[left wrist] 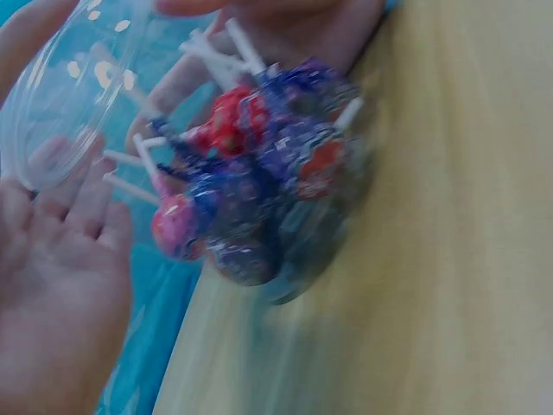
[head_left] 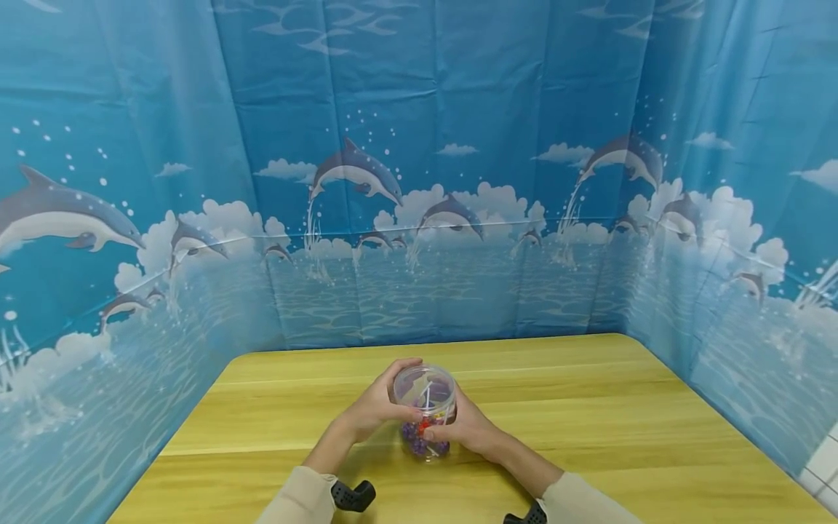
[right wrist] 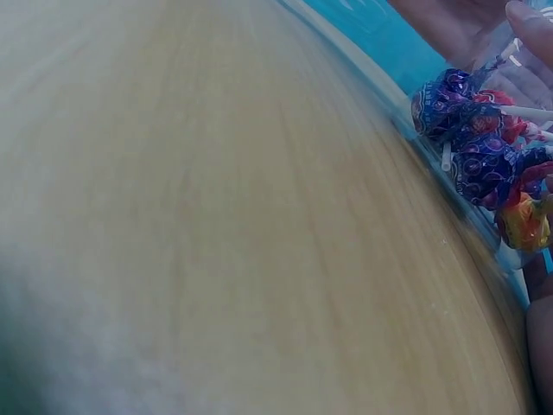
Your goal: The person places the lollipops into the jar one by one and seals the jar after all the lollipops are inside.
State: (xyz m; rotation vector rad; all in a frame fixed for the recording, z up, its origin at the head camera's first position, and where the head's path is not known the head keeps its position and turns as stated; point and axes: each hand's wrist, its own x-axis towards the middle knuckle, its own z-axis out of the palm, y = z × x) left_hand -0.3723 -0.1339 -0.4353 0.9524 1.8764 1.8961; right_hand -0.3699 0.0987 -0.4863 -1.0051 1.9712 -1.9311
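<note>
A clear round jar [head_left: 425, 386] stands mid-table between my hands, slightly tilted in the head view. Wrapped lollipops [left wrist: 246, 186], mostly purple with some red and pink, lie in its lower part, their white sticks pointing various ways. An orange-yellow lollipop [right wrist: 524, 223] shows in the right wrist view. My left hand [head_left: 376, 407] grips the jar's upper part from the left, thumb across the near side. From the right, my right hand [head_left: 473, 426] holds the jar lower down, its thumb in front. Whether a lid covers the jar's mouth, I cannot tell.
The wooden table [head_left: 576, 407] extends around the jar on all sides. Behind and beside it hangs a blue curtain [head_left: 484, 291] printed with dolphins. Black wrist devices [head_left: 353, 496] sit at both cream sleeves [head_left: 301, 498].
</note>
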